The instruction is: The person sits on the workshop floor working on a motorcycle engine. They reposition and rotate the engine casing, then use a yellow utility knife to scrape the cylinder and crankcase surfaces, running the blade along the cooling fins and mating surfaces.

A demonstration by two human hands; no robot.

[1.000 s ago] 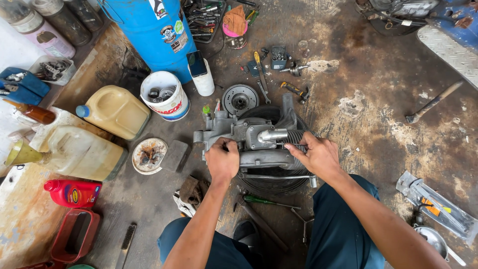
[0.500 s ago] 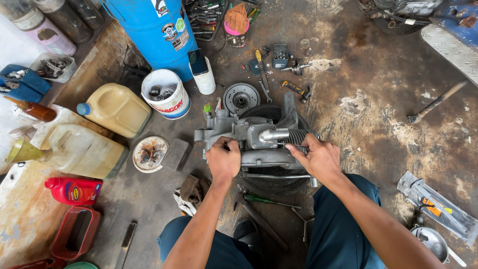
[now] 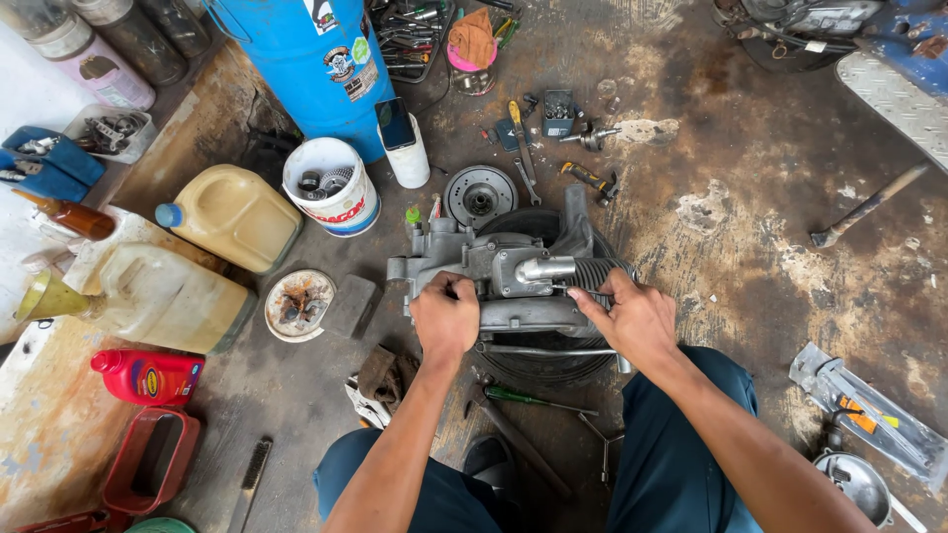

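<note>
A grey metal engine block (image 3: pixel 509 276) with a finned cylinder lies on a black tyre (image 3: pixel 553 365) on the stained floor in front of me. My left hand (image 3: pixel 444 316) is closed on the near left side of the engine casing. My right hand (image 3: pixel 632 318) rests on the finned cylinder end, fingers pressing against it near a shiny tube. A round metal flywheel (image 3: pixel 479 195) lies just beyond the engine.
A blue drum (image 3: pixel 306 59), a white bucket of parts (image 3: pixel 331 188), yellowish jerrycans (image 3: pixel 232 212), a red bottle (image 3: pixel 148 375) and a funnel (image 3: pixel 44 296) stand at left. Wrenches and screwdrivers (image 3: pixel 523 148) lie beyond; a hammer (image 3: pixel 864 207) at right; hand tools (image 3: pixel 523 415) by my knees.
Both hands stay on the engine; the left hand has shifted slightly up on the casing and the right has moved a little along the finned cylinder.
</note>
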